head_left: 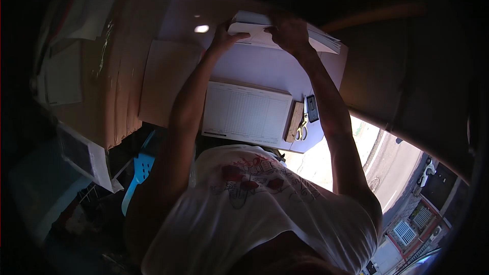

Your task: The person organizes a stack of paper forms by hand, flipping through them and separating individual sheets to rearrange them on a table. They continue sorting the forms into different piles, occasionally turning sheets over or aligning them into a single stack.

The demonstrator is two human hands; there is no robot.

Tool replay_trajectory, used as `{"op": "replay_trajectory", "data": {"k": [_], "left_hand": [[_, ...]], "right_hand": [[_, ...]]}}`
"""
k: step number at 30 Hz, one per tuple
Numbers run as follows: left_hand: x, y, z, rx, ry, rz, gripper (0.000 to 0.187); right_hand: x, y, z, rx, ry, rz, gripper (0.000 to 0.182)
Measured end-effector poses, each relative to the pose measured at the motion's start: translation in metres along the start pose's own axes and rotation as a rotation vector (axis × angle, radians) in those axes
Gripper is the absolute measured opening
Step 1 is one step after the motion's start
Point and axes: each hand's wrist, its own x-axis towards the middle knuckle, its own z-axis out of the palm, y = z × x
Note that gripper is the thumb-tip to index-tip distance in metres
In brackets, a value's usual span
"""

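At the far side of the table (pixel 254 69), my left hand (pixel 225 38) grips the left end of a stack of papers (pixel 254 36), thumb on the near face. My right hand (pixel 289 33) is closed on the same papers nearer their middle, its far fingers dark. Loose sheet edges fan out to the right. Closer to me lies a thick pad of printed forms (pixel 247 112). Beside its right edge are a wooden block (pixel 294 122), scissors (pixel 302 127) with light handles, and a small black case (pixel 312 108).
Cardboard (pixel 170 81) lies at the table's left, by a large taped carton (pixel 125 66). A blue plastic chair (pixel 144 167) is at lower left. Dark panels (pixel 397 71) stand on the right, above a sunlit street (pixel 392 170).
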Motion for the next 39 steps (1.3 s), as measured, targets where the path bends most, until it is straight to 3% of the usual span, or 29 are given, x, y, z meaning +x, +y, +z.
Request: {"op": "replay_trajectory", "data": {"k": [2, 4, 5, 6, 8, 12, 20, 27, 29, 32, 33, 36, 37, 39], "left_hand": [[-0.013, 0.013, -0.007, -0.014, 0.009, -0.061, 0.039], [-0.012, 0.055, -0.019, -0.152, -0.024, -0.159, 0.037], [-0.009, 0.061, -0.009, -0.371, 0.030, 0.007, 0.035], [-0.003, 0.068, -0.001, -0.415, 0.009, 0.024, 0.032], [0.009, 0.085, 0.017, -0.498, -0.035, 0.062, 0.025], [0.018, 0.115, 0.048, -0.323, 0.096, 0.336, 0.023], [0.011, 0.095, 0.044, -0.168, 0.007, 0.323, 0.026], [0.000, 0.100, 0.041, -0.116, -0.052, 0.206, 0.044], [0.004, 0.093, 0.042, -0.027, -0.061, 0.264, 0.051], [0.002, 0.115, 0.050, -0.244, 0.133, 0.498, 0.063], [-0.001, 0.127, 0.046, -0.296, 0.059, 0.486, 0.057], [0.017, 0.151, 0.026, 0.398, 0.010, 0.886, 0.050], [0.018, 0.154, 0.026, 0.423, -0.106, 0.869, 0.042], [0.021, 0.152, 0.025, 0.438, -0.105, 0.903, 0.036]], "right_hand": [[-0.016, 0.014, -0.023, 0.141, 0.211, -0.010, 0.039], [-0.030, 0.037, -0.031, 0.409, 0.252, 0.164, 0.040], [-0.038, 0.041, -0.036, 0.766, 0.276, 0.184, 0.042], [-0.045, 0.050, -0.029, 1.061, 0.307, 0.201, 0.037], [-0.056, 0.051, -0.028, 1.202, 0.431, 0.174, 0.030], [-0.073, 0.056, 0.001, 1.204, 0.576, 0.250, 0.027], [-0.079, 0.043, 0.035, 1.180, 0.693, 0.401, 0.025], [-0.088, 0.047, 0.034, 1.193, 0.676, 0.312, 0.027], [-0.085, 0.047, 0.043, 1.213, 0.669, 0.326, 0.027], [-0.084, 0.052, 0.048, 1.259, 0.681, 0.301, 0.025], [-0.089, 0.050, 0.050, 1.255, 0.671, 0.321, 0.025], [-0.085, 0.054, 0.043, 1.231, 0.659, 0.311, 0.026], [-0.085, 0.055, 0.042, 1.224, 0.651, 0.295, 0.026], [-0.085, 0.054, 0.042, 1.216, 0.644, 0.282, 0.026]]}}
